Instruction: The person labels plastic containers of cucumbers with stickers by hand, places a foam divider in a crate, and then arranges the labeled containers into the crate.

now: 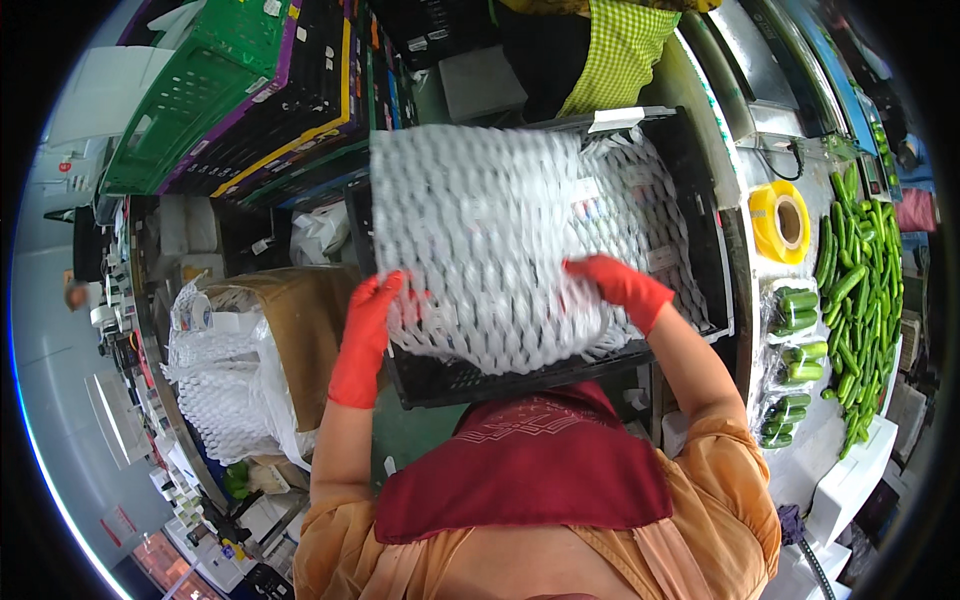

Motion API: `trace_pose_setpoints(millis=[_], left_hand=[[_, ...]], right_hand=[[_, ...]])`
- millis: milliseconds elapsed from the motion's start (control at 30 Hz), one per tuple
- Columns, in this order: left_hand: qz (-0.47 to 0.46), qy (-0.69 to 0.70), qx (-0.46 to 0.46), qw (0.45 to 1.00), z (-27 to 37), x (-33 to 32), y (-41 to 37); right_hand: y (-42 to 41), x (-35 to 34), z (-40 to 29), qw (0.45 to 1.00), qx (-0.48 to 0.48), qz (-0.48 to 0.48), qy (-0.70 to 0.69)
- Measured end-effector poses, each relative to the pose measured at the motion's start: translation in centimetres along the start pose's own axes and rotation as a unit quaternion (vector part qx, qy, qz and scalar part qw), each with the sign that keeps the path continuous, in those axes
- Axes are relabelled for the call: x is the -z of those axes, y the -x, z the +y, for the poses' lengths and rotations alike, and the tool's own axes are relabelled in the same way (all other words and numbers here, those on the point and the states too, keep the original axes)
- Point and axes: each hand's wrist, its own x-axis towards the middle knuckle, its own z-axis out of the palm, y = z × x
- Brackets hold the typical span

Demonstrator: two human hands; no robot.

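Between my hands a white foam netting sheet (480, 225) is spread out, slightly blurred. My left hand (366, 322), in a red rubber glove, pinches its near left corner. My right hand (619, 286), gloved the same way, grips the near right edge. Under the sheet stands a black plastic crate (465, 382), tilted in view, its left part hidden by the foam. Another piece of foam netting (637, 202) lines the crate's right side. Through the mesh, wrapped items with labels show faintly; their kind cannot be made out.
Left, an open cardboard box (307, 337) holds more foam netting (225, 405). Stacked crates (217, 97) rise behind it. On the right-hand counter are a yellow tape roll (780, 223), wrapped cucumber packs (791, 364) and loose cucumbers (855, 300). A person in a checked apron (622, 52) stands opposite.
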Motion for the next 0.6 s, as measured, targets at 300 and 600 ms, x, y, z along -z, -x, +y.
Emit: trace_pose_setpoints(millis=[300, 600], left_hand=[[0.061, -0.064, -0.068, 0.994, -1.9, -0.2, 0.5], [0.215, -0.289, -0.378, 0.853, -5.6, 2.5, 1.7]], right_hand=[[-0.6, -3.2, 2.5, 0.939, 0.014, 0.195, 0.283], [2.8, -4.4, 1.2, 0.869, 0.358, 0.340, -0.023]])
